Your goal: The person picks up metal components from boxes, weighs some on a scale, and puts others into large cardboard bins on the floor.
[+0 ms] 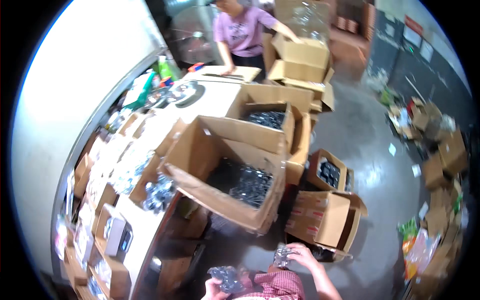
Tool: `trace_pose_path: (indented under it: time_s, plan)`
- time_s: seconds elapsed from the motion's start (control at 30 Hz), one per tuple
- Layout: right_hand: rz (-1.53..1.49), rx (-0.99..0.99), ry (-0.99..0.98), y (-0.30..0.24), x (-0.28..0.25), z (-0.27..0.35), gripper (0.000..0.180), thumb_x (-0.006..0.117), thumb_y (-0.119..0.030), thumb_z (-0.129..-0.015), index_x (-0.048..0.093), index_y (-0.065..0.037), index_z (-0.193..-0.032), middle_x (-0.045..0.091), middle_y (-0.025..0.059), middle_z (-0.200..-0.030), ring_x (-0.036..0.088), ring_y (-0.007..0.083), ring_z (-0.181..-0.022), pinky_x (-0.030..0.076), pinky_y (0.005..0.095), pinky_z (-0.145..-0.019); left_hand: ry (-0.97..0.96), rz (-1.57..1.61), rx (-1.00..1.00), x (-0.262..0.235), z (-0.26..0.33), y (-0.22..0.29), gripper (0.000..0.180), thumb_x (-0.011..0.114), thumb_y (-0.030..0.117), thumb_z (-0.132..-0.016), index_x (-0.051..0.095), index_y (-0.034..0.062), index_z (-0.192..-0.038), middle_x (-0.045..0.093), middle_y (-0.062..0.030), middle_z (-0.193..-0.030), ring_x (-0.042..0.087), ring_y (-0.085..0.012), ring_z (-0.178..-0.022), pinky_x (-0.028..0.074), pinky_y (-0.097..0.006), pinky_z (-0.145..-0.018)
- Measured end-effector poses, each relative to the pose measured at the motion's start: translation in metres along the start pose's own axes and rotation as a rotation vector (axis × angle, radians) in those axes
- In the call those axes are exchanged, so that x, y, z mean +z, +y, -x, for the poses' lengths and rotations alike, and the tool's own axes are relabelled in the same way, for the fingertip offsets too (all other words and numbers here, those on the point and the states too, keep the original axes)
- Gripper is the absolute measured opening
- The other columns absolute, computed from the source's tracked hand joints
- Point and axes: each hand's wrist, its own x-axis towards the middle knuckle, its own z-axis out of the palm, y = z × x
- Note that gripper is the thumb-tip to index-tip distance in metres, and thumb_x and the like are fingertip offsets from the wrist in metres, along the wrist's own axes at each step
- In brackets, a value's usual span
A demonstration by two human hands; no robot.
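Observation:
At the lower edge, my left hand (214, 290) is closed on a clear plastic bag (227, 279) with something dark inside. To its right, my right hand (303, 256) grips a smaller shiny clear packet (282, 255), also with dark contents. Blur hides what exactly is in either one. Ahead of both hands stands a large open cardboard box (225, 210); many small black, glossy pieces (252, 185) lie in its bottom. Both hands are outside that box, on its near side.
Left, a white table (145, 215) bears small cartons and bagged parts. Behind the large box is another box (297, 102) of black pieces. A co-worker (242, 35) leans over the far table end. On the right floor, an open carton (320, 215) stands nearby; flattened cardboard (440, 210) lies along the wall.

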Motion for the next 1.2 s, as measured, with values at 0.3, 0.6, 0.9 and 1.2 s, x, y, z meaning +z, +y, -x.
trace_pose_path:
  time_s: [0.3,0.6,0.9,1.2]
  plan:
    - [-1.149,0.366,-0.274,-0.189,0.108,-0.027,0.043,0.055,-0.018,-0.089,0.052,0.006,-0.125,0.063,0.0296,-0.111,0.062,0.0441,-0.105,0.049,0.0553,-0.095,-0.555,0.298,0.097,-0.013,0.074,0.078,0.065,0.064,0.017,-0.064,0.063,0.0247,-0.129,0.041,-0.0207,-0.147,0.04,-0.0417,-0.134,0.022,-0.065,-0.112]
    - [-0.772,0.341,-0.347,-0.318,0.247,-0.083,0.029,0.056,-0.016,-0.096,0.059,0.001,-0.119,0.069,0.0102,-0.103,0.068,0.0199,-0.088,0.056,0.0349,-0.08,-0.201,-0.127,0.645,-0.015,0.128,0.174,0.046,0.062,0.007,-0.078,0.055,0.0044,-0.123,0.062,-0.0138,-0.116,0.063,-0.0273,-0.104,0.052,-0.044,-0.094]
    - [0.388,-0.655,-0.651,-0.293,0.375,-0.132,0.043,0.053,-0.028,-0.098,0.05,0.002,-0.13,0.047,0.0215,-0.138,0.042,0.0361,-0.13,0.032,0.0436,-0.111,-0.266,0.199,0.526,-0.048,0.084,0.191,0.054,0.071,0.024,-0.084,0.051,0.0034,-0.13,0.061,-0.012,-0.121,0.061,-0.0268,-0.111,0.049,-0.044,-0.1]
    - [0.56,-0.718,-0.157,-0.331,0.359,-0.334,0.047,0.067,-0.024,-0.08,0.056,-0.001,-0.121,0.053,0.0173,-0.129,0.047,0.0365,-0.12,0.038,0.0469,-0.102,-0.167,0.374,0.819,-0.021,0.077,0.259,0.055,0.067,0.028,-0.073,0.057,0.0019,-0.121,0.06,-0.0242,-0.122,0.057,-0.0444,-0.114,0.046,-0.058,-0.1]
